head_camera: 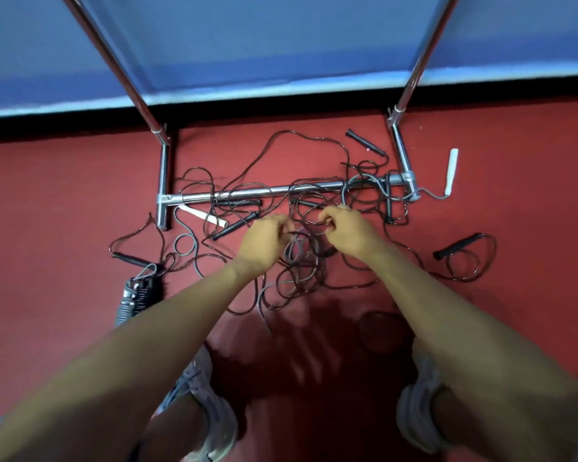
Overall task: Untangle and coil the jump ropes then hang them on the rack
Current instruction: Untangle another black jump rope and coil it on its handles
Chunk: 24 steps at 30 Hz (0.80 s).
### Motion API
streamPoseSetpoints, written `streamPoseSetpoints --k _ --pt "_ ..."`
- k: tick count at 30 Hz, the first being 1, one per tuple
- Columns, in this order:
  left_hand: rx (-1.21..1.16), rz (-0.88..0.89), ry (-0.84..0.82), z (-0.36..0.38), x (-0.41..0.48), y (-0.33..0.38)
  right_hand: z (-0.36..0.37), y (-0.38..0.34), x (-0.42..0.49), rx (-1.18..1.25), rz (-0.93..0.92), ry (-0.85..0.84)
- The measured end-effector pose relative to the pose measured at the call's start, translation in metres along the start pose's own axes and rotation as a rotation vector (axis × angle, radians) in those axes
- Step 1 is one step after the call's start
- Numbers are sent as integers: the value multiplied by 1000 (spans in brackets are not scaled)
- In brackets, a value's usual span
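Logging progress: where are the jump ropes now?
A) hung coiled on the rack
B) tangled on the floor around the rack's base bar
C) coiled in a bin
B: the jump ropes lie tangled across the base bar, left hand and right hand pinching cords.

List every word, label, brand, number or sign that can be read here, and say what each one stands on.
None: no word, number, brand or sign can be read anywhere in this view.
The rack and the jump ropes, with their black handles and white handles, show no print.
The shoes are blurred; any mark on them cannot be read.
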<state>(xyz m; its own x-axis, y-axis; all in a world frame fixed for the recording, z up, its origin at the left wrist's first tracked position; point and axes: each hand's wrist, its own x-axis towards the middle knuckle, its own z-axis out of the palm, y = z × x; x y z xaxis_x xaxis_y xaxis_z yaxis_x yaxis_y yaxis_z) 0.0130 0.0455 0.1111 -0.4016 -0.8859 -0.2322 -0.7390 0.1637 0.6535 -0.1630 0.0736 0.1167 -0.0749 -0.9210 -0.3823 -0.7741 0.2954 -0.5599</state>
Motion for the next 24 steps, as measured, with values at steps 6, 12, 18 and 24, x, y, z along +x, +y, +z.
streamPoseSetpoints --k 6,12,18,24 --pt "-177 45 64 -44 -41 64 -49 -47 -55 43 -24 -160" --pt "-682 -48 166 -96 -77 117 -74 -68 -88 20 -79 -58" --pt "-947 -44 256 -149 -95 146 -114 -94 -106 151 -163 -8" --pt "-1055 -83 103 -162 -87 160 -147 -119 -113 698 -105 92"
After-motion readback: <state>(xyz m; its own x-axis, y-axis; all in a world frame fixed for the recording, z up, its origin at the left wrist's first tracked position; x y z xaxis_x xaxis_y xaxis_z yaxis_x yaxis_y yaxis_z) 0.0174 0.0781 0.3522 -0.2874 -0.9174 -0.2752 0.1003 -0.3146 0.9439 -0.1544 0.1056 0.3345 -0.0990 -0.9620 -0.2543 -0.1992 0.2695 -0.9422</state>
